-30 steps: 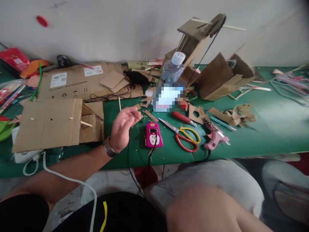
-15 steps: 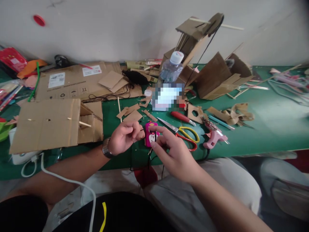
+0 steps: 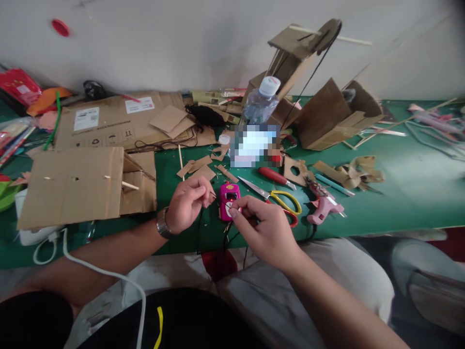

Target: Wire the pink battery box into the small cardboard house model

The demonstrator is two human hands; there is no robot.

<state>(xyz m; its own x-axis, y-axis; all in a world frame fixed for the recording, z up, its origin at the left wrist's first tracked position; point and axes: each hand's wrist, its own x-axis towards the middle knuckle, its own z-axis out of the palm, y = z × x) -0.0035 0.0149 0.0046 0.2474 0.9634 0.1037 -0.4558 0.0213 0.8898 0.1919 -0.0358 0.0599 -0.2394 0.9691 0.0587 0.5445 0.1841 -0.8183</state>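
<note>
On my view, I have the left hand (image 3: 189, 204) with thumb and fingers closed on a thin black cord (image 3: 222, 199), and the right hand (image 3: 268, 231) pinching it between thumb and fingertips. The cord spans the short gap between my 2 hands, across the front of a magenta socket block (image 3: 229, 188) on the green table (image 3: 392, 208). My left wrist wears a metal watch (image 3: 164, 223).

To the right of the block I see scissors (image 3: 255, 188) with 1 yellow and 1 red handle loop, partly behind my right hand; a red-handled knife (image 3: 272, 175) lies just beyond them, and a pink glue gun (image 3: 323, 206) farther right. At left, a cardboard box (image 3: 72, 186) has a wooden stick (image 3: 130, 185) poking out.
</note>
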